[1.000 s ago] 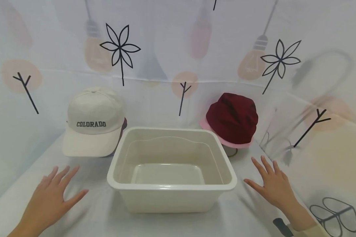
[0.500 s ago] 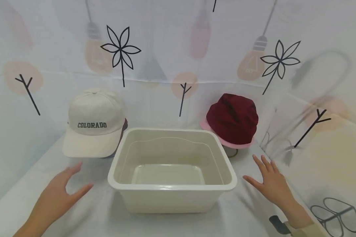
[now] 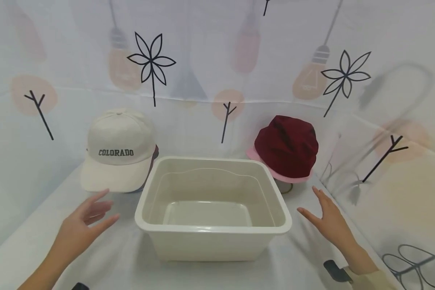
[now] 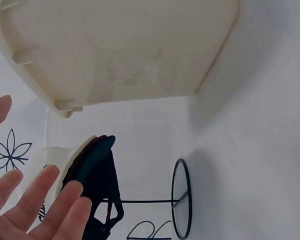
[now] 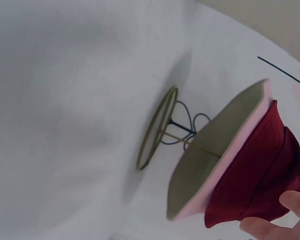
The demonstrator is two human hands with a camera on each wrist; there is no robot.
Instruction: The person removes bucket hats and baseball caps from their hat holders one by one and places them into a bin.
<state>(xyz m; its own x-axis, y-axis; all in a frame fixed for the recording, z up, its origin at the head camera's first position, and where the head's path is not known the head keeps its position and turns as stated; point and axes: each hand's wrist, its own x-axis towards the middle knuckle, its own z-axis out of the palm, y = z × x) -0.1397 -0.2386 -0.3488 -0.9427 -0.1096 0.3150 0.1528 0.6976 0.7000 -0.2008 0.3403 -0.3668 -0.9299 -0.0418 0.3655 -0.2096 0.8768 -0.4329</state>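
Note:
My left hand [image 3: 77,227] hovers left of a cream plastic basin [image 3: 210,245], thumb apart from loosely bent fingers, holding nothing. Just beyond it a cream baseball cap [image 3: 119,139] lettered COLORADO tops other darker caps [image 4: 97,170], which hang on a black wire stand [image 4: 182,200] in the left wrist view. On the basin's other side my right hand [image 3: 331,223] is held up with its thumb spread, also holding nothing. A dark red bucket hat [image 3: 288,147] sits over a pink-brimmed hat [image 3: 251,154], both on a wire stand with a greenish ring base [image 5: 157,130].
The basin stands mid-table between the two hat stands, its inside bare. White cloth covers the table [image 3: 112,266]. Behind hangs a pale printed curtain [image 3: 199,48] with flowers and bulbs. A dark wrist strap [image 3: 337,270] shows at my right wrist.
My left hand has moved inward and slightly up toward the cream cap, its fingers bending more. The right hand has turned a little, with its fingers closer together. The head view has shifted slightly.

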